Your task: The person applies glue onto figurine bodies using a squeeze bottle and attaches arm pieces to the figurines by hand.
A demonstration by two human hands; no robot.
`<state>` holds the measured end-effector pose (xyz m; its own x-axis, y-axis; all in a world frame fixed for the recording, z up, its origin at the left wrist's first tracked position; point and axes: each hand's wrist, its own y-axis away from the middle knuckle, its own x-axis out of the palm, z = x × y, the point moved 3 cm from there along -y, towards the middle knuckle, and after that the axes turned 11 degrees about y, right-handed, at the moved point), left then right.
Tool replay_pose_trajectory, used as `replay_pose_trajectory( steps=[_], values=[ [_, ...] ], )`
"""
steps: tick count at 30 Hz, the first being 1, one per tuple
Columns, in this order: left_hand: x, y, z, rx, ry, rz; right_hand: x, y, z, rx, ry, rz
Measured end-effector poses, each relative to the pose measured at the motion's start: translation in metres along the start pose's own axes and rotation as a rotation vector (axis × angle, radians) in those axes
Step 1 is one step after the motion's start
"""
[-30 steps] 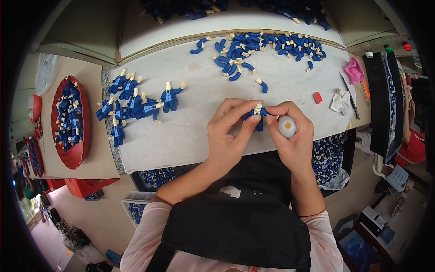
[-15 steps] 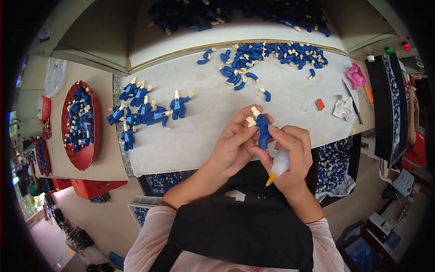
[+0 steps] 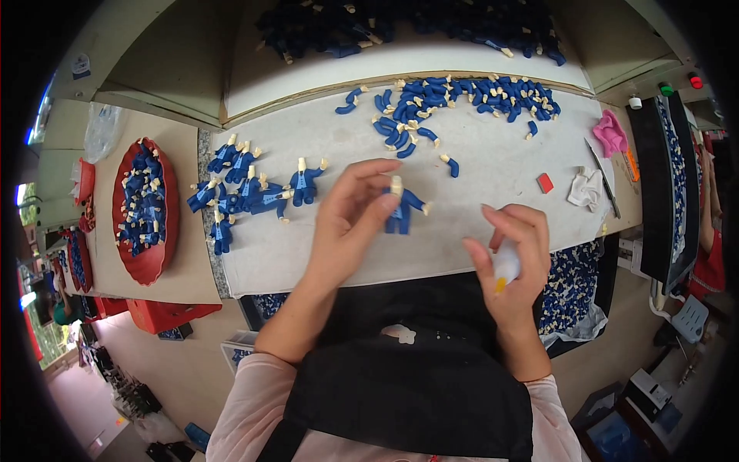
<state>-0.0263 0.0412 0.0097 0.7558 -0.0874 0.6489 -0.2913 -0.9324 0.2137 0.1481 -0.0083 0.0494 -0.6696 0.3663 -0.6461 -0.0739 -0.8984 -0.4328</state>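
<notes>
Between the thumb and fingers of my left hand (image 3: 348, 219) is a small blue-suited figurine (image 3: 398, 215), without a head on its pale neck, one arm stretched out to the right. Apart from it, to the right, my right hand (image 3: 519, 250) keeps a white squeeze bottle (image 3: 506, 266) with a yellow tip against its palm; the thumb and forefinger are spread. Left of my left hand lies a group of similar figurines (image 3: 250, 191) on the white work surface (image 3: 339, 266). Beyond my hands a single blue arm piece (image 3: 451, 165) lies by itself.
A pile of blue arm pieces (image 3: 477, 100) spreads along the far edge. To the right are a red block (image 3: 545, 183), a white cloth (image 3: 585, 189), a pink piece (image 3: 609, 135) and a thin dark tool (image 3: 602, 175). A red oval tray (image 3: 168, 223) with figurines stands at left.
My hands have come apart. The left has carried the figurine leftward and turned its front up; the right has let go of it and moved right with the squeeze bottle.
</notes>
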Motion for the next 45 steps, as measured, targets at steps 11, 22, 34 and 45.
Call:
replay_pose_trajectory(
  steps=[11,22,34,45],
  values=[
    [-0.019,-0.007,-0.065,0.469,-1.67,-0.118,-0.008,0.005,-0.031,0.132,-0.026,-0.015],
    [0.049,-0.186,-0.048,0.8,-1.869,-0.021,-0.014,0.014,-0.039,0.194,-0.298,-0.019],
    [0.038,-0.08,-0.032,-0.064,0.027,0.008,-0.018,0.013,-0.045,0.242,-0.487,0.072],
    [0.033,-0.022,0.041,-0.218,0.399,0.006,0.005,-0.002,-0.028,0.377,-1.004,0.076]
  ],
)
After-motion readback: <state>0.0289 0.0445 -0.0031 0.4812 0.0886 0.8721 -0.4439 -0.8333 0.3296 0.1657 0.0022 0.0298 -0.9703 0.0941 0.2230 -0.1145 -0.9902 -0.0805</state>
